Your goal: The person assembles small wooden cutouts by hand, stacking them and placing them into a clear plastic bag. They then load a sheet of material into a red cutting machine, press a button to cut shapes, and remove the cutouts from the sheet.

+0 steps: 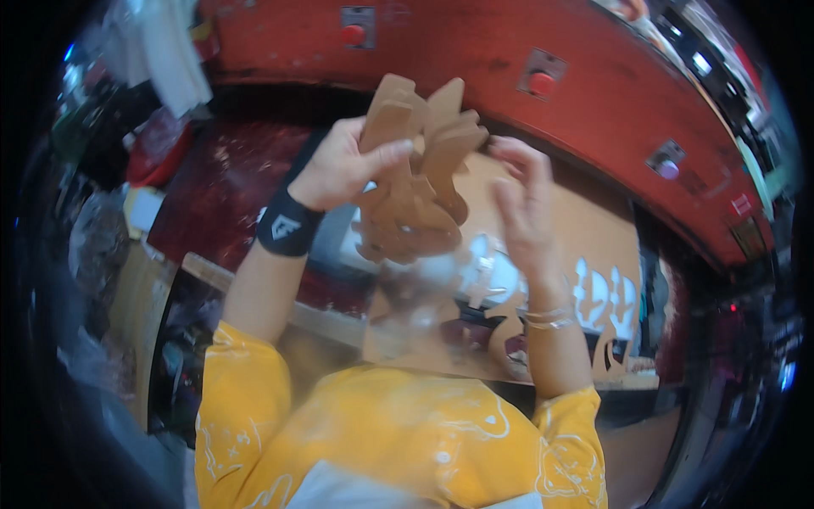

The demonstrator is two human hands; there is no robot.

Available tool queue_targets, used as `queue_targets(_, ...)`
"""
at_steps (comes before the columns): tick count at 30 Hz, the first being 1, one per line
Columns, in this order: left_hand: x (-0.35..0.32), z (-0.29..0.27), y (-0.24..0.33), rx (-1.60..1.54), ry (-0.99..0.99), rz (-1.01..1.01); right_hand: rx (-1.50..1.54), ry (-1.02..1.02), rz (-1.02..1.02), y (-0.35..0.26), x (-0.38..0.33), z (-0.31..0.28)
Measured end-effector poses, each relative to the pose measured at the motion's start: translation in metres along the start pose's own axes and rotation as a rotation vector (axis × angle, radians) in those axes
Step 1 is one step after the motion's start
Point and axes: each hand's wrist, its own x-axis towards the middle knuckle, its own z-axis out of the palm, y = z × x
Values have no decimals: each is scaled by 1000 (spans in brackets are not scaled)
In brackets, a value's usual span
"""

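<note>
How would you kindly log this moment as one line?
left hand: holds brown cut-out pieces | right hand: open beside them | below: cut board

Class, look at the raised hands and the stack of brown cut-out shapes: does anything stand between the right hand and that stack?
Nothing visible does. The left hand grips the stack of brown cut-out shapes; the right hand is open right beside it, with only a narrow gap between them.

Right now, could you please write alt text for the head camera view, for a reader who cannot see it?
A person's left hand grips a stack of brown cut-out board pieces, raised above a board sheet with shapes cut from it. The right hand is open beside the stack. Behind stands a red machine frame with round buttons; yellow sleeves fill the lower edge.
</note>
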Motion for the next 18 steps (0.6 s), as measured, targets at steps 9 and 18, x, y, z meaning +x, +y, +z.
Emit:
queue_targets(9, -66, -172, 19, 899, 498, 63, 68, 236, 520, 63, -104, -109)
queue_targets(18, -202, -72, -100, 1192, 519, -258, -824, 90, 569, 56, -250, -225)
